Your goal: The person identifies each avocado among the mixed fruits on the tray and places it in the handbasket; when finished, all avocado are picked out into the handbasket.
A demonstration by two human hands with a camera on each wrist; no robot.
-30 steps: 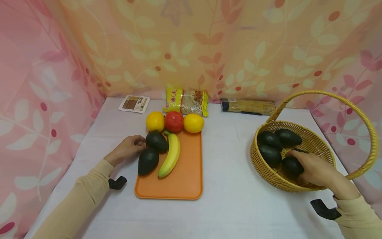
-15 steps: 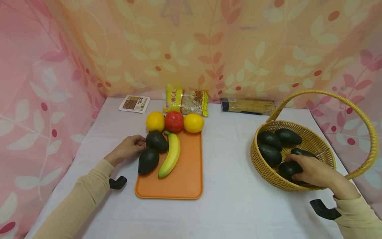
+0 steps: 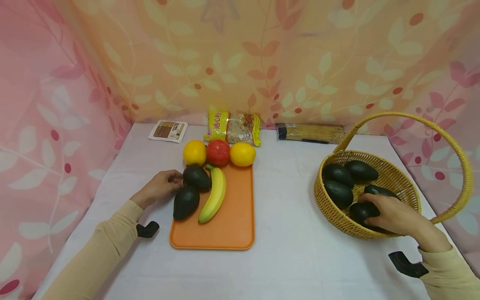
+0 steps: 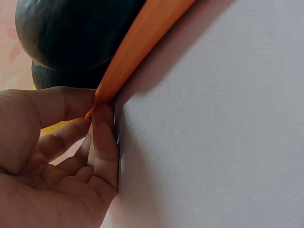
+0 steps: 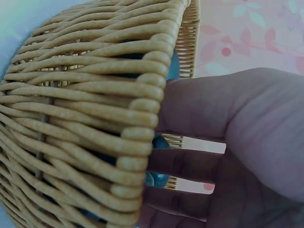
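My left hand point(image 3: 162, 187) pinches the left rim of the orange tray point(image 3: 232, 229) between thumb and fingers, as the left wrist view shows. On the tray, two dark green avocados point(image 3: 186, 203) lie beside a yellow banana point(image 3: 213, 195). A red round fruit point(image 3: 218, 153) sits at the tray's far end, between two yellow fruits point(image 3: 243, 154). My right hand point(image 3: 391, 214) reaches over the near rim of the wicker basket point(image 3: 339, 218) and grips an avocado point(image 3: 362, 212) low inside it. Several other avocados point(image 3: 338, 193) lie around that one. The right wrist view hides most of the fingertips behind the rim.
Along the back of the white table lie a brown-and-white packet point(image 3: 168, 131), a yellow bag of pasta point(image 3: 233, 127) and a flat pack point(image 3: 311, 133) with a black end. The basket's tall handle point(image 3: 463, 166) arches up at the right. Floral cloth hangs around the table.
My right hand has shifted its avocado slightly left and nearer in the basket, uncovering another avocado behind it. The left hand and the tray have stayed put.
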